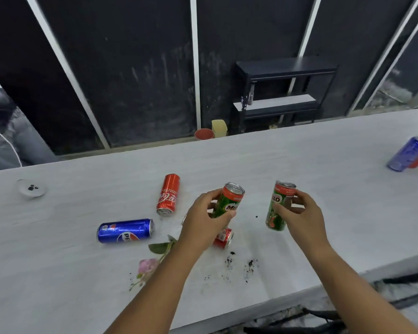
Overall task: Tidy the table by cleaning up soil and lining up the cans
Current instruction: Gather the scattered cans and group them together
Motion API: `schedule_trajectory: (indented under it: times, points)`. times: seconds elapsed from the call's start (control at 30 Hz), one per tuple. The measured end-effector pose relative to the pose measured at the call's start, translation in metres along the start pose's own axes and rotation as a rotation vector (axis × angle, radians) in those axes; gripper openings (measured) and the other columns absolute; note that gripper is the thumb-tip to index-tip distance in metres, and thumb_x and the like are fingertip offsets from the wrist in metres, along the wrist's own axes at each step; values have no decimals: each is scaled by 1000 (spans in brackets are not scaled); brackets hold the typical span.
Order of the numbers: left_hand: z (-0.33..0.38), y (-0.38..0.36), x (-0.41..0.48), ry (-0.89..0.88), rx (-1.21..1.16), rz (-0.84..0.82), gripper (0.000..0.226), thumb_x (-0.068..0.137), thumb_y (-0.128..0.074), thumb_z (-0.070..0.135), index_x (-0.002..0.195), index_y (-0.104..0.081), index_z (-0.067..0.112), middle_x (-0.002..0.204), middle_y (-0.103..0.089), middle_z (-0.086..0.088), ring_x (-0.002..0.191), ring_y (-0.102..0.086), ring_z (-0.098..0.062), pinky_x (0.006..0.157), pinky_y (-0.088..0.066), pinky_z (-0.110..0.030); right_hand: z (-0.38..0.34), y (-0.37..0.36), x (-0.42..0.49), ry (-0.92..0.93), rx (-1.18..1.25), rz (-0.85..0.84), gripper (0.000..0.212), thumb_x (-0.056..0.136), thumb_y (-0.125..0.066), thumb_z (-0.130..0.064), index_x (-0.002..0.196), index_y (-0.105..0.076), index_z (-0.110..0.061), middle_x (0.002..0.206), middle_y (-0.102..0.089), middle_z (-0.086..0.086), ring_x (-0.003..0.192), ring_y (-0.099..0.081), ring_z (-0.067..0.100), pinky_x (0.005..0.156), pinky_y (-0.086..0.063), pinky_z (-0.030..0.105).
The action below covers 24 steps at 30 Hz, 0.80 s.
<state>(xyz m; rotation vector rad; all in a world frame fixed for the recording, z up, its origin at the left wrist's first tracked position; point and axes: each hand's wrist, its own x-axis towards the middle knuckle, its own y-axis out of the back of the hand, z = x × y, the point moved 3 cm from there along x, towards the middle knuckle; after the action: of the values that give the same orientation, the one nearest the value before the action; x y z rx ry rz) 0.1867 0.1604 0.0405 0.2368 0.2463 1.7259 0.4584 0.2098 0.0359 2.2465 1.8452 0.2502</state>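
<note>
My left hand (204, 222) grips a green Milo can (228, 200) and holds it tilted above the white table (323, 169). My right hand (299, 216) grips a second green Milo can (279, 206), roughly upright. A red Coca-Cola can (168, 194) lies on its side left of the hands. A blue Pepsi can (125, 230) lies on its side further left. Another red can (223, 238) lies partly hidden under my left hand. Dark soil specks (239, 265) are scattered near the table's front edge.
A pink flower with a green stem (152, 257) lies by my left forearm. A small clear dish (32, 188) holding dark bits sits far left. Blue and red cans (412, 154) stand at the far right. A black shelf (282, 90) stands behind the table.
</note>
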Motion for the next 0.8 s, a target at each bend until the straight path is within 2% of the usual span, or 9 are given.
schedule_trajectory:
  times: [0.13, 0.23, 0.47, 0.63, 0.8]
  points:
    - [4, -47, 27, 32, -19, -46, 48, 84, -90, 42, 116, -60, 61, 127, -66, 27, 112, -65, 9, 77, -55, -9, 20, 22, 31, -21, -17, 46, 55, 81, -90, -32, 126, -60, -40, 117, -71, -17, 97, -73, 3, 70, -54, 21]
    - [5, -77, 48, 49, -17, -86, 48, 83, -91, 40, 116, -59, 57, 127, -66, 25, 108, -61, 18, 70, -53, -4, 32, 32, 50, -17, -33, 67, 57, 80, -90, -32, 124, -56, -44, 117, -68, -23, 100, -70, -1, 72, -53, 21]
    - [4, -136, 93, 62, 5, -106, 55, 82, -93, 32, 113, -51, 46, 129, -61, 24, 113, -61, 8, 79, -49, -9, 46, 45, 85, 13, -43, 80, 57, 81, -88, -32, 123, -51, -44, 119, -64, -27, 106, -66, -4, 79, -54, 22]
    - [0, -169, 114, 63, 18, -135, 59, 80, -95, 28, 115, -49, 42, 127, -59, 23, 114, -59, 8, 79, -50, -10, 50, 49, 105, 41, -41, 58, 50, 81, -86, -33, 112, -52, -52, 117, -64, -36, 106, -66, -10, 83, -56, 20]
    - [-6, -183, 126, 55, 28, -145, 61, 78, -96, 27, 112, -48, 44, 126, -59, 24, 113, -57, 15, 79, -49, -6, 59, 51, 116, 87, -89, -3, 58, 78, -88, -34, 123, -52, -44, 118, -68, -29, 112, -67, -4, 87, -58, 22]
